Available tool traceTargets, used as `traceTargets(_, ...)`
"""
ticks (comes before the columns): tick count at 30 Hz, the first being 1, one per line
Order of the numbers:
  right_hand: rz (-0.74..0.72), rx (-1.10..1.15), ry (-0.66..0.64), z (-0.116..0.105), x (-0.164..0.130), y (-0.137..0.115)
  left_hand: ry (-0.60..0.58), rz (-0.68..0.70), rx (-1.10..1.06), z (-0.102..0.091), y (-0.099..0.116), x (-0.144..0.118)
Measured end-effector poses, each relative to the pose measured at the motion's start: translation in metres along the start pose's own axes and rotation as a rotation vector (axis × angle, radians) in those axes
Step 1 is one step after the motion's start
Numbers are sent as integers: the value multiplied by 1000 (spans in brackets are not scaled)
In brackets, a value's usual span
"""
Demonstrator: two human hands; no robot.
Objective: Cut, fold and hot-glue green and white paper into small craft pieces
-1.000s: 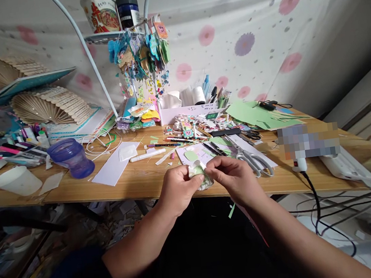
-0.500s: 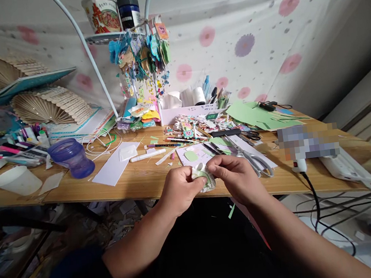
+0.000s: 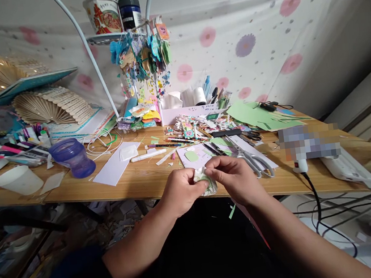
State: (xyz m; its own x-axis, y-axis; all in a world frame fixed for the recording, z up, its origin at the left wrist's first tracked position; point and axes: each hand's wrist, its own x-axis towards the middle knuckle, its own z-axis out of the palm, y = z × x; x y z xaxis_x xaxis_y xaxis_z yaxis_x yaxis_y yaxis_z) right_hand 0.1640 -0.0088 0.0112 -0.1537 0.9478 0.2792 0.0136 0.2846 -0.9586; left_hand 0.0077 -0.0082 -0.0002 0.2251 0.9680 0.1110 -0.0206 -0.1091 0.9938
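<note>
Both my hands meet at the front edge of the wooden desk (image 3: pixel 143 180). My left hand (image 3: pixel 180 191) and my right hand (image 3: pixel 236 179) pinch a small white and green paper piece (image 3: pixel 205 180) between their fingertips. Most of the piece is hidden by my fingers. Just behind my right hand lie grey scissors (image 3: pixel 253 158) on a white sheet with green cut-outs (image 3: pixel 192 155).
A purple cup (image 3: pixel 72 157), a white cup (image 3: pixel 18 180), markers (image 3: pixel 7 149), a white card (image 3: pixel 116 163), green paper sheets (image 3: pixel 259 116) and a box of supplies (image 3: pixel 188 109) crowd the desk. A hanging rack of paper ornaments (image 3: pixel 142 58) stands behind. A glue gun cable (image 3: pixel 314 195) and white power strip (image 3: pixel 346 166) lie right.
My hands have sunk slightly toward the desk's front edge and the fingers have turned and worked the paper piece; it stays held by both hands.
</note>
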Motion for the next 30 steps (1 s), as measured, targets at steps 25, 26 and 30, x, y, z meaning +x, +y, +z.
traceTargets(25,54,-6,-112,-7,-2,-7,-160,5,289,-3,5,0)
traceTargets(26,56,-20,-114,-8,-2,-7,-160,6,300,-3,6,0)
traceTargets(30,70,1,-131,-6,-3,-10,-160,6,331,-4,7,-1)
